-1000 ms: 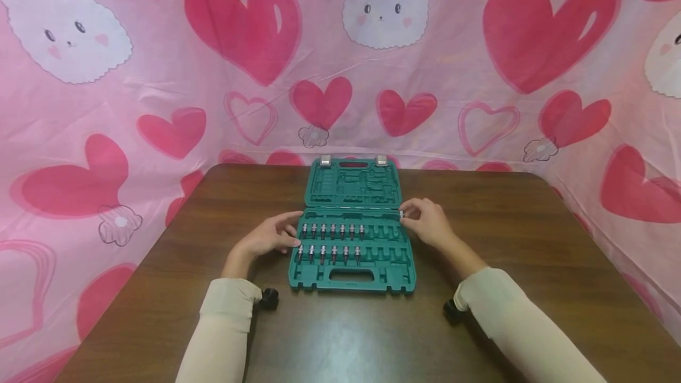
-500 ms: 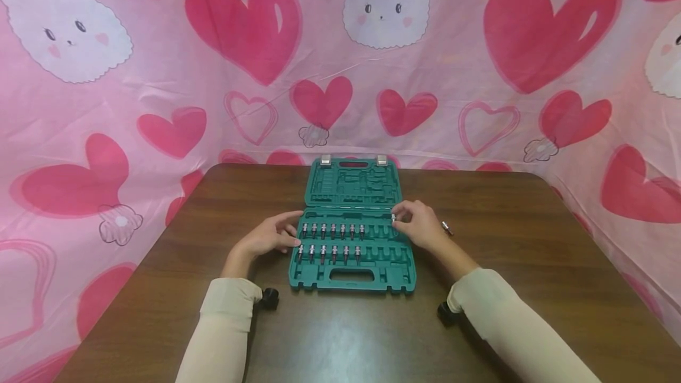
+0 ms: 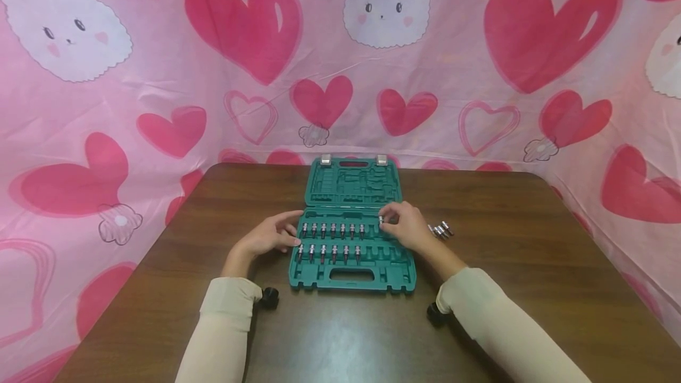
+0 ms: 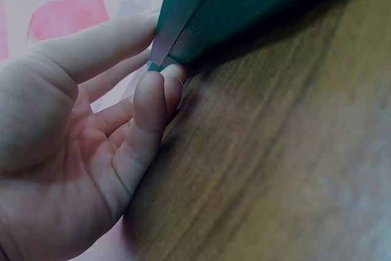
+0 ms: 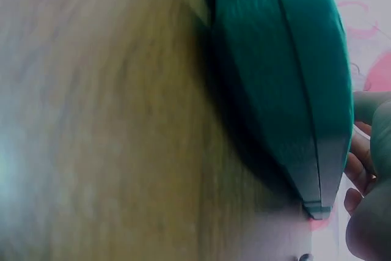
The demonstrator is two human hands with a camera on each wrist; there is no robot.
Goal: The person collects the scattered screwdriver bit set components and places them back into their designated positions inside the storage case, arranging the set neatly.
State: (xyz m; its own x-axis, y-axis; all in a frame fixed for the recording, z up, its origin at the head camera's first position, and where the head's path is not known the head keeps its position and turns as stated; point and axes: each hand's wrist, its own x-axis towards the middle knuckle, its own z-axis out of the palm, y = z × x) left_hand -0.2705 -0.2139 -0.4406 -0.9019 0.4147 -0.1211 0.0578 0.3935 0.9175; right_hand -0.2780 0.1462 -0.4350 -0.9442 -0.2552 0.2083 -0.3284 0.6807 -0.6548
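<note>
An open green plastic case point(image 3: 348, 281) lies on the table, with two rows of silver bit sockets point(image 3: 334, 251) in the left part of its lower half. My left hand point(image 3: 268, 236) holds the case's left edge. In the left wrist view the thumb reaches the rim, and curled fingertips point(image 4: 148, 99) sit by its lower side. Above the right part of the upper row, my right hand point(image 3: 407, 226) pinches a small silver bit socket point(image 3: 380, 219) between thumb and forefinger. The right wrist view shows the case's side point(image 5: 275, 77) with part of that hand behind it.
Several loose bit sockets point(image 3: 443, 229) lie on the wooden table point(image 3: 511, 265) to the right of the case, partly behind my right forearm. The raised lid point(image 3: 353, 185) has moulded recesses and two pale latches. A pink heart-patterned cloth point(image 3: 314, 34) hangs around the table.
My right hand has moved left from the case's right edge to over the upper row, carrying the bit socket. More loose sockets show behind it. The left hand stays put.
</note>
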